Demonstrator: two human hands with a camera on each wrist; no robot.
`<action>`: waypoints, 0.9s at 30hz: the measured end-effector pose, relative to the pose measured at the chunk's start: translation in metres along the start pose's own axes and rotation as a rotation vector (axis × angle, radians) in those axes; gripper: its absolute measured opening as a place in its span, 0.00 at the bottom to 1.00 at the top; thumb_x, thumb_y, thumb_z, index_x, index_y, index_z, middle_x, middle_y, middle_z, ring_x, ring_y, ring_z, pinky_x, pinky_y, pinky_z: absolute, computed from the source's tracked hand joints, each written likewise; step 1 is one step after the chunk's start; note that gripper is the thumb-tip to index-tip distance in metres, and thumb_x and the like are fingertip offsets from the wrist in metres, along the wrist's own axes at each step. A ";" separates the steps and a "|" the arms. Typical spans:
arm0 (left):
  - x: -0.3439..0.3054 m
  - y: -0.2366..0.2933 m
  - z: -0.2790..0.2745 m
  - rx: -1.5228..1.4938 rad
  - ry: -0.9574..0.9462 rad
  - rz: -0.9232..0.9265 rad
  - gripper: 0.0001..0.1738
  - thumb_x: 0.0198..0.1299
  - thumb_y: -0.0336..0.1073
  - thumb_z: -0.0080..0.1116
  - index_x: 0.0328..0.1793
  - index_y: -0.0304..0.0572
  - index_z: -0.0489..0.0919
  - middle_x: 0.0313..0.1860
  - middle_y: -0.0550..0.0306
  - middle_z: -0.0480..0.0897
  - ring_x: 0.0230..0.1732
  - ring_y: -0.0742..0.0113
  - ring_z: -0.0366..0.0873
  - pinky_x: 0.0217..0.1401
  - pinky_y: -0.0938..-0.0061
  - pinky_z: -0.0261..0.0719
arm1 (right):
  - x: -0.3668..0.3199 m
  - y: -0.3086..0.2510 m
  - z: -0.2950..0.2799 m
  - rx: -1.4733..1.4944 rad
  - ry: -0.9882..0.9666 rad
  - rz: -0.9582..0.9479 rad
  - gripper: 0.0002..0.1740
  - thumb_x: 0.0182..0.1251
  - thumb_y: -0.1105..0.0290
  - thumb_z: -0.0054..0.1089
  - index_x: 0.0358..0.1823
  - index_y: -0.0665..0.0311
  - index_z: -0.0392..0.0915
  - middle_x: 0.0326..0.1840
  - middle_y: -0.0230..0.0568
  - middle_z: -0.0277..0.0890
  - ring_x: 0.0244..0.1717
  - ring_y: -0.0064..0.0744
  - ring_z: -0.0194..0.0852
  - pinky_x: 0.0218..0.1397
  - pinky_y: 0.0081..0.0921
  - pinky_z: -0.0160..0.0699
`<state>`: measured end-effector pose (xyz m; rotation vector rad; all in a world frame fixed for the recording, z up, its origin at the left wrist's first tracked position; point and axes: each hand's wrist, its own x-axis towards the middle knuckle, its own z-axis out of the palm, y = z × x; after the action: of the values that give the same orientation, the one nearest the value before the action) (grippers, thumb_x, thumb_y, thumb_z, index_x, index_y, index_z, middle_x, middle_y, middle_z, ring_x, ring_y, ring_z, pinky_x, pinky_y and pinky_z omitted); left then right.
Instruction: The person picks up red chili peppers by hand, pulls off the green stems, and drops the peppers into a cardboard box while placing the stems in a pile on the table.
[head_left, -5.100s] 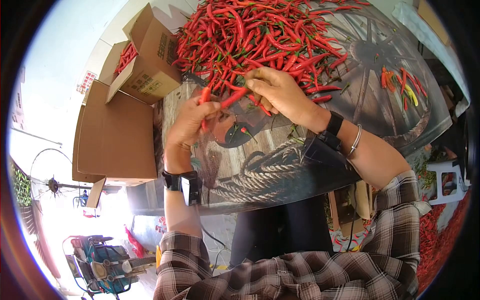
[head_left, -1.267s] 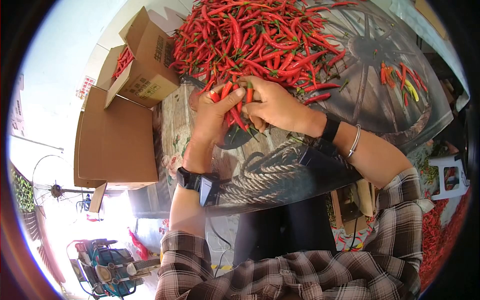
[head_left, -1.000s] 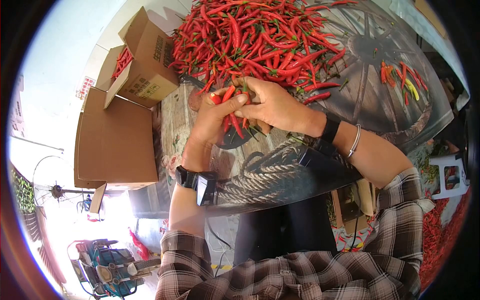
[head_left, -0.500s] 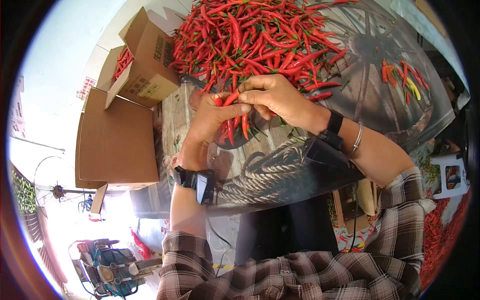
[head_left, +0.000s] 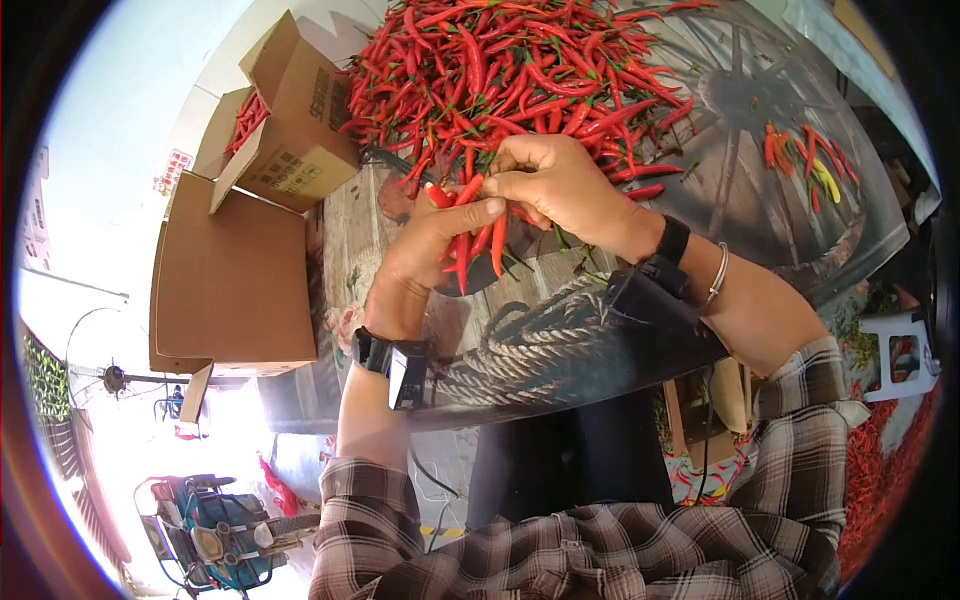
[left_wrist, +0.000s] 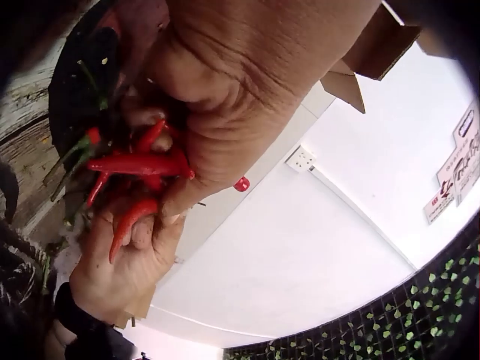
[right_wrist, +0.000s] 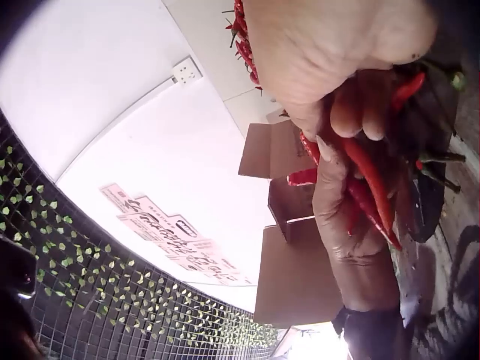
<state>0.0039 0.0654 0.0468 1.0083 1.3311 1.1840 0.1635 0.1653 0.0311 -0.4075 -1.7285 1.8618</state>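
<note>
Several red chilies (head_left: 462, 248) are gripped in the left hand (head_left: 418, 250), their tips hanging below its thumb. Against them, the right hand (head_left: 570, 192) pinches the upper end of one chili (head_left: 470, 188) between thumb and fingers. In the left wrist view, red chilies (left_wrist: 139, 165) stick out beside the left hand (left_wrist: 232, 90), with the right hand (left_wrist: 124, 262) touching them from below. The right wrist view has the right hand (right_wrist: 337, 52) over the chilies (right_wrist: 369, 176) in the left hand (right_wrist: 349, 240). A large chili pile (head_left: 520, 75) lies just beyond both hands.
Left of the pile stands a cardboard box (head_left: 300, 150) holding chilies, with an open carton (head_left: 235, 280) nearer. A few red chilies and a yellow one (head_left: 826, 181) lie apart on the table's right. Loose green stems lie near the printed rope (head_left: 530, 350). A white stool (head_left: 900, 355) is at right.
Since half a second ago, the right hand has shifted slightly up and its fingers have moved on the chili. The chilies in the left hand have tilted a little; that hand stays nearly in place.
</note>
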 end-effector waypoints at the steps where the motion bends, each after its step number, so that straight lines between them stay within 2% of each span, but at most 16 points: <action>1: 0.000 0.000 0.005 -0.095 0.001 -0.004 0.14 0.56 0.35 0.66 0.46 0.38 0.78 0.31 0.62 0.81 0.29 0.75 0.77 0.31 0.82 0.73 | 0.002 0.002 0.000 -0.002 0.002 0.000 0.07 0.63 0.70 0.59 0.30 0.67 0.76 0.18 0.35 0.73 0.15 0.20 0.69 0.20 0.21 0.65; 3: 0.001 -0.001 0.007 -0.191 -0.001 -0.007 0.12 0.57 0.34 0.65 0.45 0.39 0.77 0.29 0.61 0.80 0.27 0.74 0.77 0.27 0.81 0.73 | 0.008 0.007 0.000 -0.291 0.115 -0.447 0.07 0.58 0.72 0.60 0.29 0.68 0.73 0.18 0.41 0.70 0.18 0.30 0.71 0.23 0.29 0.65; 4: 0.003 -0.001 0.005 -0.311 -0.078 -0.091 0.10 0.58 0.33 0.64 0.43 0.41 0.77 0.28 0.61 0.79 0.23 0.74 0.76 0.23 0.81 0.71 | 0.007 0.004 -0.001 -0.293 0.118 -0.447 0.07 0.58 0.72 0.60 0.29 0.68 0.73 0.18 0.41 0.70 0.18 0.30 0.71 0.23 0.29 0.65; 5: 0.005 -0.003 0.003 -0.430 -0.154 -0.175 0.08 0.58 0.33 0.63 0.41 0.43 0.76 0.26 0.61 0.79 0.20 0.74 0.75 0.19 0.81 0.69 | 0.007 0.000 -0.002 -0.397 0.132 -0.510 0.07 0.57 0.73 0.59 0.28 0.68 0.71 0.19 0.43 0.69 0.21 0.38 0.71 0.25 0.33 0.65; 6: 0.005 -0.005 0.003 -0.429 -0.157 -0.172 0.08 0.58 0.33 0.63 0.41 0.43 0.76 0.26 0.61 0.79 0.20 0.74 0.75 0.19 0.81 0.69 | 0.006 -0.003 -0.003 -0.502 0.145 -0.574 0.08 0.56 0.73 0.58 0.27 0.69 0.69 0.21 0.46 0.67 0.23 0.45 0.71 0.26 0.37 0.65; 9: 0.007 -0.004 0.009 -0.516 -0.113 -0.201 0.06 0.60 0.33 0.61 0.39 0.45 0.75 0.24 0.64 0.77 0.17 0.76 0.71 0.15 0.81 0.63 | 0.007 -0.005 -0.005 -0.660 0.202 -0.756 0.08 0.56 0.74 0.56 0.25 0.67 0.66 0.23 0.47 0.66 0.26 0.53 0.69 0.26 0.41 0.66; 12: 0.003 -0.003 0.014 -0.562 0.001 -0.205 0.06 0.61 0.34 0.60 0.39 0.46 0.75 0.23 0.65 0.75 0.15 0.78 0.68 0.12 0.82 0.59 | 0.002 -0.013 -0.003 -0.758 0.190 -0.786 0.06 0.57 0.75 0.54 0.26 0.66 0.66 0.26 0.47 0.67 0.28 0.54 0.70 0.27 0.43 0.67; 14: 0.003 -0.001 0.016 -0.669 -0.169 -0.204 0.06 0.61 0.35 0.60 0.39 0.46 0.74 0.22 0.66 0.74 0.15 0.79 0.66 0.12 0.82 0.58 | 0.002 -0.015 -0.010 -0.883 0.167 -0.770 0.05 0.58 0.75 0.54 0.28 0.65 0.67 0.27 0.46 0.67 0.28 0.55 0.70 0.28 0.44 0.67; 16: 0.001 0.007 0.018 -0.679 -0.171 -0.187 0.06 0.62 0.35 0.60 0.39 0.47 0.74 0.21 0.66 0.73 0.15 0.79 0.65 0.14 0.83 0.59 | 0.005 -0.010 -0.014 -0.852 0.212 -0.751 0.04 0.58 0.76 0.53 0.29 0.66 0.68 0.28 0.47 0.67 0.29 0.56 0.71 0.29 0.45 0.67; 18: -0.009 0.018 0.023 -0.698 -0.096 -0.067 0.07 0.62 0.37 0.60 0.38 0.46 0.74 0.21 0.65 0.74 0.17 0.77 0.67 0.16 0.83 0.60 | 0.005 -0.006 -0.011 -0.745 0.189 -0.683 0.04 0.60 0.76 0.53 0.32 0.68 0.69 0.30 0.49 0.68 0.32 0.57 0.71 0.31 0.44 0.68; 19: -0.020 0.029 0.027 -0.532 0.091 -0.025 0.07 0.62 0.37 0.60 0.36 0.45 0.74 0.23 0.64 0.76 0.19 0.77 0.70 0.18 0.83 0.60 | 0.004 -0.006 -0.008 -0.693 0.181 -0.650 0.04 0.61 0.75 0.53 0.34 0.69 0.69 0.31 0.50 0.68 0.33 0.57 0.70 0.33 0.43 0.68; 20: -0.025 0.034 0.019 -0.531 0.105 -0.010 0.07 0.62 0.37 0.60 0.36 0.45 0.74 0.23 0.64 0.76 0.19 0.77 0.70 0.18 0.83 0.60 | 0.003 -0.005 -0.005 -0.642 0.172 -0.616 0.05 0.62 0.75 0.53 0.35 0.70 0.70 0.31 0.52 0.68 0.34 0.58 0.70 0.34 0.42 0.68; 22: -0.038 0.051 -0.007 -0.142 0.193 0.196 0.08 0.61 0.38 0.61 0.36 0.44 0.75 0.26 0.63 0.78 0.22 0.76 0.72 0.19 0.82 0.63 | 0.002 -0.002 -0.003 -0.630 0.121 -0.591 0.06 0.64 0.74 0.53 0.37 0.70 0.71 0.32 0.52 0.69 0.35 0.57 0.69 0.35 0.40 0.68; 24: -0.048 0.083 -0.027 -0.052 0.484 0.344 0.09 0.61 0.39 0.60 0.37 0.43 0.76 0.25 0.64 0.78 0.22 0.77 0.72 0.20 0.84 0.65 | -0.003 -0.001 0.003 -0.608 0.036 -0.565 0.05 0.64 0.74 0.53 0.37 0.70 0.71 0.32 0.52 0.69 0.34 0.57 0.70 0.34 0.39 0.68; 26: -0.051 0.118 -0.060 -0.009 0.533 0.565 0.10 0.62 0.40 0.59 0.34 0.43 0.76 0.23 0.65 0.76 0.21 0.78 0.70 0.21 0.84 0.65 | -0.005 -0.002 0.005 -0.601 0.012 -0.558 0.05 0.65 0.75 0.52 0.37 0.70 0.71 0.32 0.51 0.69 0.34 0.56 0.71 0.34 0.39 0.69; 27: -0.052 0.139 -0.064 0.193 0.625 0.663 0.12 0.62 0.42 0.59 0.32 0.42 0.77 0.22 0.66 0.75 0.21 0.79 0.69 0.21 0.84 0.65 | -0.005 -0.001 0.006 -0.589 0.005 -0.560 0.05 0.64 0.75 0.52 0.36 0.70 0.71 0.32 0.51 0.70 0.35 0.56 0.71 0.35 0.39 0.69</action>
<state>-0.0611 0.0295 0.1901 1.3377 1.6680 2.0173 0.1643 0.1571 0.0316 -0.1169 -2.1000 0.9498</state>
